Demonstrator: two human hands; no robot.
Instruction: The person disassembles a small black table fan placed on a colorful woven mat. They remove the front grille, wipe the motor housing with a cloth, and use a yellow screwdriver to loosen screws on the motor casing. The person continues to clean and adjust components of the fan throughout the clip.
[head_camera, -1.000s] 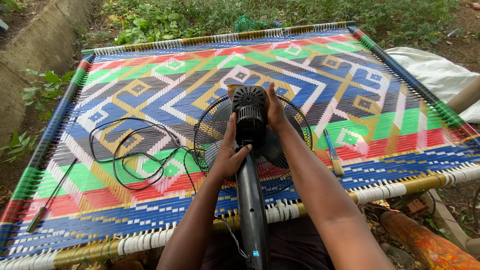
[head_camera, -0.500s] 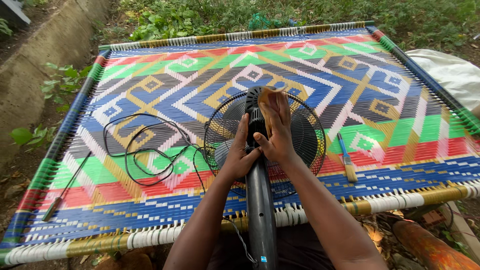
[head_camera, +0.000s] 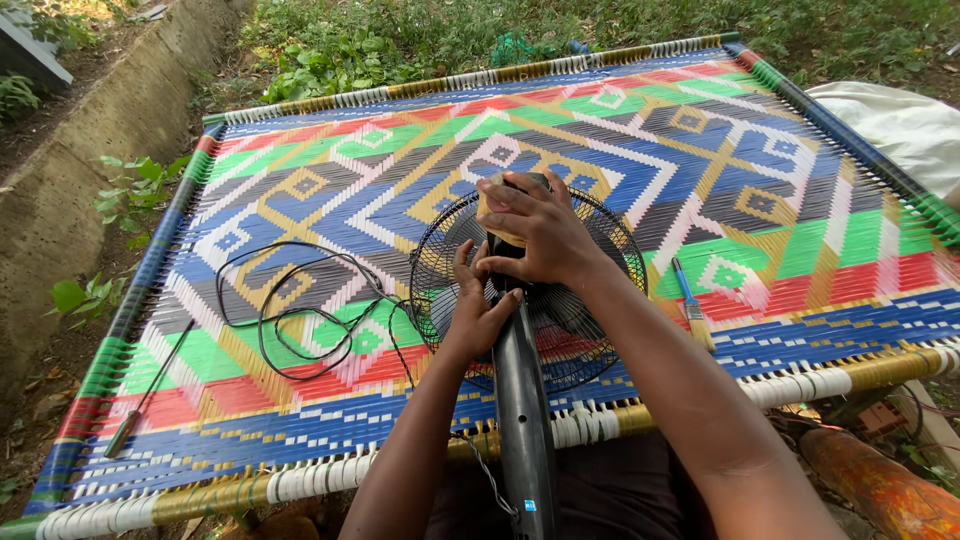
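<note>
While the woven cot (head_camera: 300, 190), a large frame strung in bright geometric bands, fills most of the view, a black pedestal fan (head_camera: 530, 290) lies face-down across its near half, the wire guard (head_camera: 590, 330) flat on the weave and the pole (head_camera: 523, 420) running back toward the person. Its black cord (head_camera: 290, 310) lies in loose loops on the weave to the left of the guard. A thin rod (head_camera: 148, 390) rests near the left rail, and a small blue-handled brush (head_camera: 692, 305) lies just right of the guard. Judged from the grip, the step in hand is work on the rear motor housing; the next move appears to call for a steady hold on the neck while the upper hand works the housing. Right hand (head_camera: 535, 235) is cupped over the housing top, fingers curled around it and a pale object pressed beneath them. Left hand (head_camera: 478, 315) clasps the neck below. Against the earlier frame, the right hand has climbed from the housing's side onto its top
</note>
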